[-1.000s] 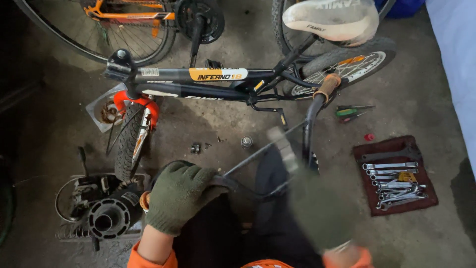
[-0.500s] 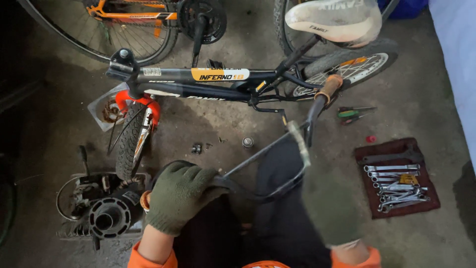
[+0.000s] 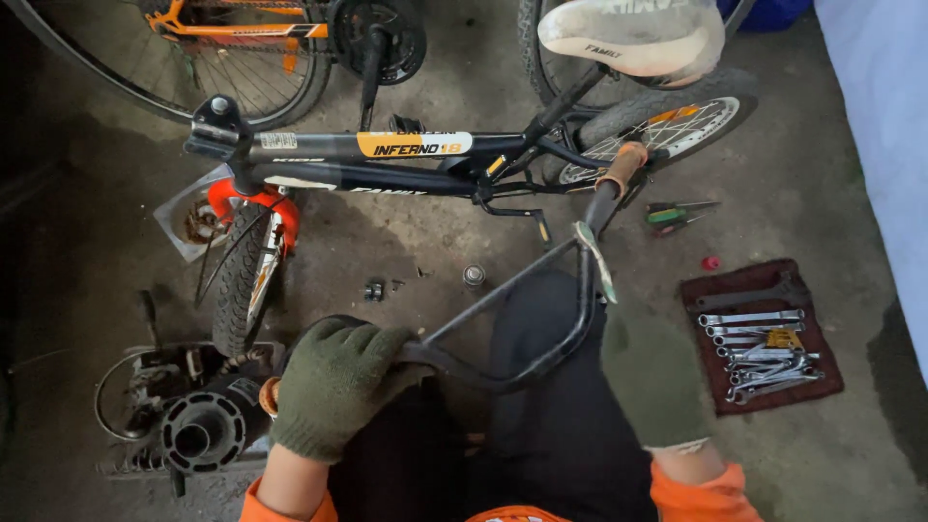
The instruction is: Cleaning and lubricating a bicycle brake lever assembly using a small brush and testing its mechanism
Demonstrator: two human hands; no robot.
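Wrenches (image 3: 759, 350) are lying in a dark red tool roll (image 3: 701, 387) at right on the floor. I am seeing my left hand (image 3: 333, 387) clamping its grip on black handlebars (image 3: 541, 319) at centre. My right hand (image 3: 652, 372) is blurring; I cannot tell its grip. The frame's upper edge is cutting off an orange bicycle (image 3: 242, 24).

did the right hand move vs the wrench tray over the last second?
Yes. The green-gloved right hand has moved up beside the black handlebar, away from the bottom edge; the dark red wrench tray stayed put.
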